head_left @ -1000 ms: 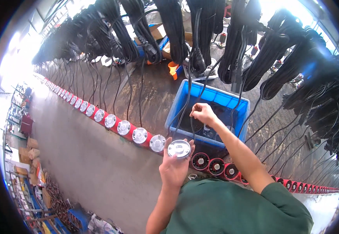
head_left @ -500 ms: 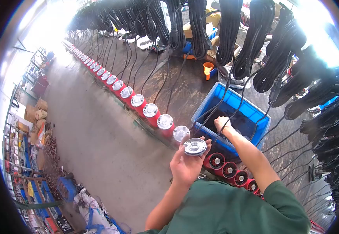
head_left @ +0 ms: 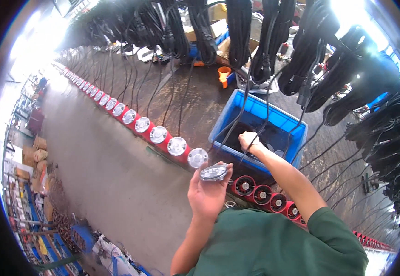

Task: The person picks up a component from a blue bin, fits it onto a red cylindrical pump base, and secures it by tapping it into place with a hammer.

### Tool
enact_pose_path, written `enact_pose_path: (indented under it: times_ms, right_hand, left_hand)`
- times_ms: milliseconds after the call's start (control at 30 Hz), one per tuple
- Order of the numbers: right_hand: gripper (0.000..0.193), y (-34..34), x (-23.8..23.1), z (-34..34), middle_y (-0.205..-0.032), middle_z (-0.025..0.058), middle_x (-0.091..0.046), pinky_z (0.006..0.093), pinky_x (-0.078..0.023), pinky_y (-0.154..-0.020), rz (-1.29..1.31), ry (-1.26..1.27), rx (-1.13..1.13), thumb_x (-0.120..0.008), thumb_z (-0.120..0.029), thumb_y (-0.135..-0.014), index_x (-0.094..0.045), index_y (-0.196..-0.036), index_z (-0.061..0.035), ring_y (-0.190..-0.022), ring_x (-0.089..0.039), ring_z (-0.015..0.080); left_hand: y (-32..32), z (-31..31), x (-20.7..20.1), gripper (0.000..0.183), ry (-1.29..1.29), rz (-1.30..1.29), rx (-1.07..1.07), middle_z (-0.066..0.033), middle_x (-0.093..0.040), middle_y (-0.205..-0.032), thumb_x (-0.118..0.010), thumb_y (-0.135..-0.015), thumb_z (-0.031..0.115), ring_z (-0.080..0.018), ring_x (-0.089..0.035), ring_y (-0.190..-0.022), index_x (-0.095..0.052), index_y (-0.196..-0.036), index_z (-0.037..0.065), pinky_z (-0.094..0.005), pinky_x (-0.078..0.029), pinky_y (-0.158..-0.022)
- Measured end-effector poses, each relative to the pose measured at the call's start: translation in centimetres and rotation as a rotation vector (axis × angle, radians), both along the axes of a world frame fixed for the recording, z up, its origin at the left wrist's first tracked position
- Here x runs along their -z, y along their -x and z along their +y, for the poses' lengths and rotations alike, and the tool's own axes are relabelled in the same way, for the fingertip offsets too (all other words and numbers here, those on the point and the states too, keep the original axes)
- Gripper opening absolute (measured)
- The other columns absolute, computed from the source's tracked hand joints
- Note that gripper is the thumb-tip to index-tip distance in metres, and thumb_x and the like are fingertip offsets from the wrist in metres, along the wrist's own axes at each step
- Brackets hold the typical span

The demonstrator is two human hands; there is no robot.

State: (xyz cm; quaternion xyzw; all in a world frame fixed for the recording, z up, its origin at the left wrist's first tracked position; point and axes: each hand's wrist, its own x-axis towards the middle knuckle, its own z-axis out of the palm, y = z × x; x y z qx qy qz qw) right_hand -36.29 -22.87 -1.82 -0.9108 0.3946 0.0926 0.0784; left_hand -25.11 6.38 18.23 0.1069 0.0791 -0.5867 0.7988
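Note:
My left hand (head_left: pixel 204 198) holds a round silver metal end cap (head_left: pixel 213 173) in its fingertips, tilted, beside the row of red cylinders. My right hand (head_left: pixel 249 140) is down inside the blue plastic bin (head_left: pixel 293 120), its fingers curled together. What those fingers hold, if anything, is too small to make out. Dark contents and a few pale round pieces (head_left: pixel 279 153) lie in the bin near that hand. Just beyond my left hand, a red cylinder carries a silver cap (head_left: pixel 197 158). Nearer my body, an uncapped red cylinder (head_left: pixel 245 185) shows its dark inside.
Bundles of black cable (head_left: pixel 239 32) hang above the worktable (head_left: pixel 200 99), their cords running down to the cylinders. Several capped cylinders (head_left: pixel 158 135) line the table edge. An orange cup (head_left: pixel 224 73) stands behind the bin. Boxes and shelves (head_left: pixel 30 156) stand across the floor at left.
The view has shifted, so the bin and cylinders sit further left. The end cap in my left hand has tipped from nearly face-up to a slant. My right hand stays in the bin.

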Motion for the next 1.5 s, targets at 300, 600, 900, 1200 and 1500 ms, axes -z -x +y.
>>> enact_pose_path:
  times_ms: [300, 600, 900, 1200, 1500]
  right_hand:
    - [0.025, 7.2, -6.2, 2.1, -0.089, 0.0123, -0.082, 0.0377, -0.062, -0.075, -0.558, -0.335, 0.414, -0.085, -0.022, -0.081, -0.085, -0.102, -0.0085, -0.08, -0.078, 0.0256]
    - [0.009, 12.9, -13.3, 14.4, -0.119, 0.0154, -0.08, 0.0287, -0.06, -0.071, -1.02, -0.932, 0.673, -0.072, -0.004, -0.096, -0.069, -0.1, 0.0035, -0.089, -0.076, 0.0136]
    - [0.012, 12.1, -13.9, 19.0, -0.114, 0.0094, -0.079, 0.0251, -0.058, -0.072, -1.007, -0.49, 0.322, -0.087, 0.0, -0.086, -0.079, -0.096, 0.0019, -0.078, -0.072, 0.0112]
    - [0.011, 13.1, -13.2, 18.3, -0.114, 0.0076, -0.076, 0.0224, -0.056, -0.069, -1.057, -0.578, 0.526, -0.086, -0.001, -0.089, -0.079, -0.095, 0.0042, -0.077, -0.069, 0.0055]
    - [0.018, 12.2, -10.3, 18.0, -0.1, 0.0132, -0.079, 0.0345, -0.062, -0.083, -1.085, -0.74, 0.623, -0.075, -0.011, -0.102, -0.067, -0.109, 0.0044, -0.087, -0.077, 0.0193]
  left_hand:
    - [-2.0, 2.3, 2.5, 0.038, -0.065, -0.101, -0.013, -0.0314, -0.066, -0.143, -0.057, -0.109, 0.026, -0.051, -0.06, -0.137, -0.069, -0.138, 0.004, -0.0617, -0.046, -0.121]
    - [-2.6, 3.9, 3.6, 0.039, -0.2, -0.088, -0.005, -0.0336, -0.063, -0.145, -0.058, -0.109, 0.024, -0.0548, -0.056, -0.14, -0.066, -0.14, 0.003, -0.0608, -0.044, -0.123]
    - [-1.7, 3.2, 3.5, 0.043, -0.249, -0.197, 0.105, -0.0313, -0.065, -0.141, -0.059, -0.107, 0.026, -0.0536, -0.058, -0.137, -0.059, -0.143, 0.004, -0.0631, -0.045, -0.121]
    - [-0.6, 4.4, 8.3, 0.022, -0.465, -1.068, 0.603, -0.0154, -0.074, -0.115, -0.073, -0.092, 0.005, -0.0306, -0.076, -0.107, -0.068, -0.112, 0.001, -0.043, -0.063, -0.093]
    - [8.3, 2.9, 21.1, 0.064, -0.707, -2.092, 0.142, -0.022, -0.063, -0.114, -0.095, -0.073, 0.03, -0.0477, -0.056, -0.111, -0.061, -0.119, 0.001, -0.0568, -0.044, -0.095]
